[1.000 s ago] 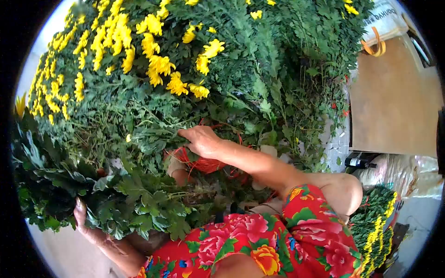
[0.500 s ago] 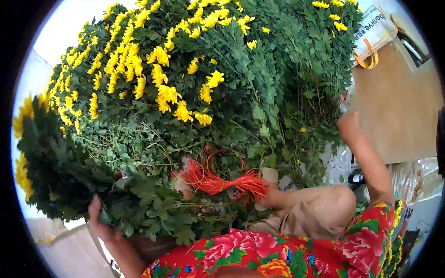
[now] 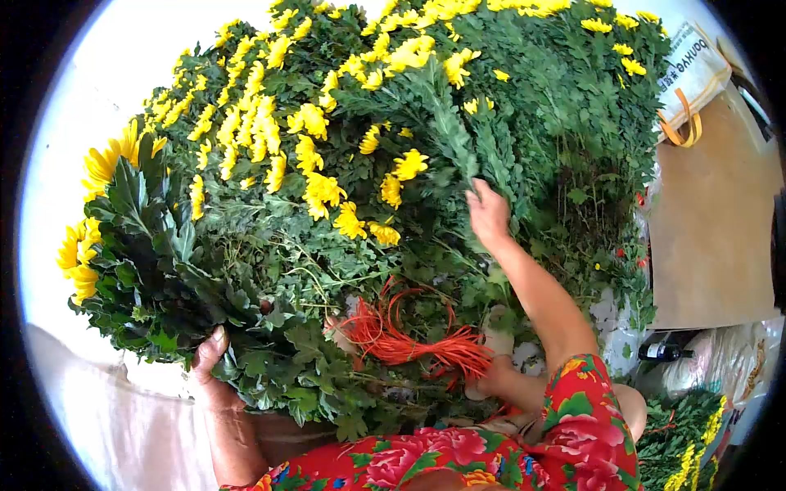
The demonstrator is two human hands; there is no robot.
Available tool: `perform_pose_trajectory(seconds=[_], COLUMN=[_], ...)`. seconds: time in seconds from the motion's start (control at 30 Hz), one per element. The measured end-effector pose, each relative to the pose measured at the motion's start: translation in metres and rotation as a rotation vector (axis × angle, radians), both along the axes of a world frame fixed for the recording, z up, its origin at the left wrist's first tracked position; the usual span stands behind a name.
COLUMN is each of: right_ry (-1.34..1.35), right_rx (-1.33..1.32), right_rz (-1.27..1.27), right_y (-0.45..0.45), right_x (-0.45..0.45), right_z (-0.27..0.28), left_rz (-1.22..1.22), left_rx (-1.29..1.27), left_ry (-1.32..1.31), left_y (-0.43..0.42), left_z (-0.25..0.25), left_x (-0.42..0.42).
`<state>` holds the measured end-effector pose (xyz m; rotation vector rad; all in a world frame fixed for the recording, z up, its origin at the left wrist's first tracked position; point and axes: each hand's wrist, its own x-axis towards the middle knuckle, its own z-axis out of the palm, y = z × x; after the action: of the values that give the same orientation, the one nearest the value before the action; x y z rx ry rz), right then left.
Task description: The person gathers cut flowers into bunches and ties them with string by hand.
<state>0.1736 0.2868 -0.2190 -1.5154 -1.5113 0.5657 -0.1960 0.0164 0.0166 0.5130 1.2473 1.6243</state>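
Observation:
My left hand [image 3: 211, 360] is closed around a thick bunch of chrysanthemums [image 3: 155, 278], its yellow heads pointing to the upper left and its leafy stems lying across my lap. At the centre, my right hand [image 3: 490, 214] pinches a leafy chrysanthemum stem [image 3: 449, 131] at the near side of a large heap of yellow flowers [image 3: 319, 192]. Some blur softens the stem. Between my feet lies a bundle of red ties [image 3: 409, 344], below my right forearm.
A brown board [image 3: 712, 221] stands at the right, with a white bag with orange handles [image 3: 694, 69] above it. A dark bottle [image 3: 665, 352] lies below the board beside clear plastic wrap [image 3: 733, 360]. More yellow flowers [image 3: 692, 458] are at the lower right.
My right hand first moved from the heap's near edge to the far right, then back to the centre onto a stem. The left hand keeps its bunch, whose yellow heads now show more fully.

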Motion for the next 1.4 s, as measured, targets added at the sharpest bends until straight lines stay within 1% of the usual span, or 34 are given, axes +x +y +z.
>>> perform_pose_trajectory(seconds=[0.03, 0.1, 0.17, 0.2, 0.23, 0.27, 0.3, 0.33, 0.37, 0.43, 0.5, 0.53, 0.6, 0.63, 0.67, 0.7, 0.73, 0.77, 0.83, 0.87, 0.9, 0.97, 1.0, 1.03, 1.07, 1.1, 1.13, 1.17, 1.2, 1.23, 1.27, 1.3, 1.37, 1.4], right_ry=[-0.022, 0.027, -0.04, -0.089, -0.174, -0.238, -0.433, -0.542, -0.696, -0.79, -0.607, -0.496, -0.364, -0.347, -0.34, -0.334, -0.335, -0.336, -0.044, 0.029, 0.097, 0.169, 0.256, 0.137, -0.118, -0.014, 0.26, 0.327, 0.294, 0.242, 0.277, 0.301, 0.097, 0.115], right_rx=[-0.132, 0.047, -0.106, -0.045, 0.045, 0.002, -0.05, -0.218, -0.211, 0.301, 0.477, 0.34, 0.179, 0.166, 0.02, -0.125, -0.135, -0.128, 0.063, 0.091, 0.038, 0.061, -0.002, 0.024, 0.232, 0.482, 0.71, 0.616, 0.572, 0.535, 0.454, 0.366, 0.406, 0.429], right_rz=[0.0, 0.038, -0.072, -0.121, -0.154, -0.232, -0.274, -0.408, -0.656, -0.662, -0.206, 0.002, 0.203, 0.2, 0.188, 0.175, 0.114, 0.116, 0.068, 0.063, 0.103, 0.148, 0.211, 0.08, 0.001, 0.067, 0.323, 0.263, 0.287, 0.299, 0.351, 0.389, 0.49, 0.641], right_y=[-0.009, -0.005, 0.0, 0.008, 0.021, 0.029, 0.049, 0.052, 0.064, 0.05, 0.054, 0.068, 0.09, 0.096, 0.1, 0.1, 0.095, 0.091, 0.089, 0.092, 0.085, 0.097, 0.066, 0.057, 0.034, 0.046, 0.054, 0.001, -0.029, -0.054, -0.076, -0.096, -0.133, -0.156], right_x=[0.007, 0.033, 0.048, 0.055, 0.067, 0.074, 0.097, 0.098, 0.096, 0.065, 0.034, 0.009, -0.014, -0.021, -0.03, -0.04, -0.042, -0.04, -0.026, -0.015, -0.007, 0.014, -0.001, -0.001, -0.018, -0.015, -0.019, -0.056, -0.073, -0.086, -0.101, -0.116, -0.138, -0.145], right_z=[0.02, -0.003, 0.012, 0.013, 0.007, 0.014, -0.003, 0.011, 0.01, 0.063, 0.076, 0.06, 0.023, 0.018, 0.013, 0.017, 0.026, 0.029, 0.031, 0.028, 0.047, 0.053, 0.121, 0.16, 0.224, 0.242, 0.27, 0.332, 0.36, 0.377, 0.375, 0.364, 0.318, 0.298], left_rz=[0.009, 0.035, 0.064, 0.085, 0.084, 0.137, 0.119, 0.1, 0.083, 0.046, 0.055, 0.082, 0.101, 0.113, 0.123, 0.125, 0.164, 0.167, 0.165, 0.172, 0.178, 0.179, 0.107, 0.053, 0.112, 0.134, 0.14, 0.146, 0.122, 0.091, 0.102, 0.057, 0.024, 0.004], left_rx=[0.002, -0.025, -0.042, -0.057, -0.066, -0.073, -0.05, -0.027, -0.003, 0.096, 0.073, 0.033, -0.05, -0.09, -0.11, -0.105, -0.113, -0.106, -0.111, -0.103, -0.077, -0.026, -0.054, -0.079, -0.228, -0.311, -0.291, -0.272, -0.222, -0.106, -0.074, -0.011, 0.041, 0.04], left_ry=[-0.001, 0.034, 0.044, 0.058, 0.06, 0.163, 0.177, 0.191, 0.205, 0.008, 0.115, 0.262, 0.192, 0.125, 0.082, -0.039, 0.019, 0.017, 0.094, 0.085, 0.042, -0.041, -0.07, -0.093, -0.012, -0.003, 0.034, 0.071, 0.052, 0.042, -0.052, -0.178, -0.251, -0.266], left_y=[0.0, -0.001, -0.005, -0.007, -0.009, -0.01, -0.008, -0.007, -0.006, 0.003, -0.012, -0.014, -0.01, -0.008, -0.009, -0.007, -0.01, -0.01, -0.016, -0.017, -0.018, -0.018, -0.012, -0.01, -0.021, -0.015, -0.011, -0.006, -0.006, -0.006, -0.008, -0.009, -0.009, -0.009], left_z=[-0.002, -0.004, -0.004, -0.004, -0.006, -0.006, -0.003, 0.001, 0.004, 0.007, -0.015, -0.02, -0.016, -0.014, -0.011, -0.009, -0.007, -0.005, -0.005, -0.007, -0.012, -0.018, -0.007, 0.006, 0.001, 0.01, 0.018, 0.025, 0.024, 0.021, 0.031, 0.029, 0.028, 0.027], left_x=[-0.002, -0.006, -0.01, -0.011, -0.013, -0.013, -0.01, -0.007, -0.003, 0.01, -0.018, -0.024, -0.02, -0.017, -0.015, -0.01, -0.009, -0.009, -0.01, -0.012, -0.015, -0.019, -0.012, -0.006, -0.014, -0.003, 0.005, 0.014, 0.012, 0.009, 0.012, 0.006, 0.0, -0.002])
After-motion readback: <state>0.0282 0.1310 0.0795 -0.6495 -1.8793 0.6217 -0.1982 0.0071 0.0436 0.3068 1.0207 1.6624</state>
